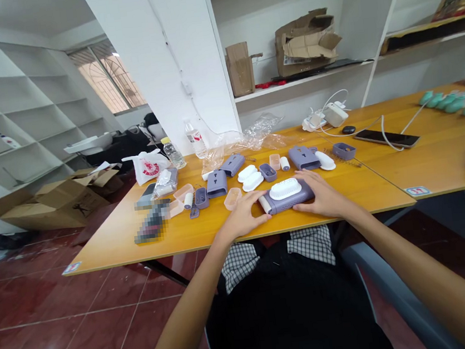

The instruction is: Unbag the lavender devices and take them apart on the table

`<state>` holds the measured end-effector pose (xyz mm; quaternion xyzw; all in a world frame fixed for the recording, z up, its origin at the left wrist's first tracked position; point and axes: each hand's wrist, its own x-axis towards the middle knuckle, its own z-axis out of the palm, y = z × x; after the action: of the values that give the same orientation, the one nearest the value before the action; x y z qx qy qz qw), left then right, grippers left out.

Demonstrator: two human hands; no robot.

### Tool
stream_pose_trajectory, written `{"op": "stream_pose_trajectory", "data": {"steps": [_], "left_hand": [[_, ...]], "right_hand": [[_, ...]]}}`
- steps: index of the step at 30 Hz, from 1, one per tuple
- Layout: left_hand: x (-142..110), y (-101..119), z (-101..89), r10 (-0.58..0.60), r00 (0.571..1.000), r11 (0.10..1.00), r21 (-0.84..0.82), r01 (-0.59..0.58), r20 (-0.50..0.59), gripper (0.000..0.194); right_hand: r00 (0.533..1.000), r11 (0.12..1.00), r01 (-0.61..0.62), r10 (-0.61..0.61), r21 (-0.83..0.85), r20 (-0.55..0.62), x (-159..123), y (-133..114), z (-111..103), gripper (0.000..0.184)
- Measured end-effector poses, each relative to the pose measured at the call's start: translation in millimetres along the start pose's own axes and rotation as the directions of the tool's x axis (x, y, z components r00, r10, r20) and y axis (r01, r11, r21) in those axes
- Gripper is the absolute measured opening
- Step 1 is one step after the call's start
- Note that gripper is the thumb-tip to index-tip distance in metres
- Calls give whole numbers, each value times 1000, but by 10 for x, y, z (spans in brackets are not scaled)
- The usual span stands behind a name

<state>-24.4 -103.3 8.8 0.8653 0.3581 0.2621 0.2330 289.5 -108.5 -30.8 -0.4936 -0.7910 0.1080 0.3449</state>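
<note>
On the table in front of me lies a purple plastic case with a white oval brush piece on top and a white roller at its left end. My left hand grips the roller end between thumb and fingers. Around the right end of the case curls my right hand, thumb at the near side and fingers behind. Just beyond are two white oval brush pieces, a small purple tray, a purple housing and a clear pinkish box.
More purple housings and a small white roller lie to the left, near a bottle with a yellow cap. Crumpled clear plastic lies along the back. A phone and white chargers are at right.
</note>
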Motion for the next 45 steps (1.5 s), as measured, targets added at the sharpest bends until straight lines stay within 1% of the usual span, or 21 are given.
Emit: {"op": "stream_pose_trajectory", "data": {"steps": [1,3,8,16,20,24,27,30,33,40,45], "left_hand": [[0,0,2,-1,1000,1000,-8,1,3,69],[1,-5,5,-8,1000,1000,-21,8,6,71],[-4,-28,14,-18,1000,999,-40,18,-6,72],[-18,-56,35,-16,1000,999,-53,14,-26,67],[-11,-60,46,-4,999,996,-84,1,-37,67],[-3,-42,27,-3,1000,998,-66,1,-19,69],[-5,-28,-5,24,1000,998,-59,-23,2,70],[-12,-34,-22,53,999,997,-63,-52,3,67],[-16,-56,-20,66,998,996,-55,-66,8,66],[-8,-76,-28,58,998,998,-36,-56,39,70],[-20,-24,-4,46,999,999,-2,-46,29,70]], "right_hand": [[999,1000,-11,12,-9,32,0,-11,1,80],[997,999,-31,33,-29,66,1,-39,-2,80],[996,999,-2,5,-41,91,8,-108,-48,69],[990,999,4,2,-45,138,11,-121,-83,71],[991,998,6,2,-61,133,15,-96,-68,75],[992,998,5,3,-67,126,17,-100,-63,71],[993,998,13,-5,-65,115,13,-102,-58,68],[995,998,24,-19,-51,100,9,-91,-48,68],[995,999,9,-5,-44,96,8,-79,-46,69],[995,999,4,0,-34,99,7,-64,-54,69],[995,999,-2,6,-39,102,9,-49,-46,71]]}}
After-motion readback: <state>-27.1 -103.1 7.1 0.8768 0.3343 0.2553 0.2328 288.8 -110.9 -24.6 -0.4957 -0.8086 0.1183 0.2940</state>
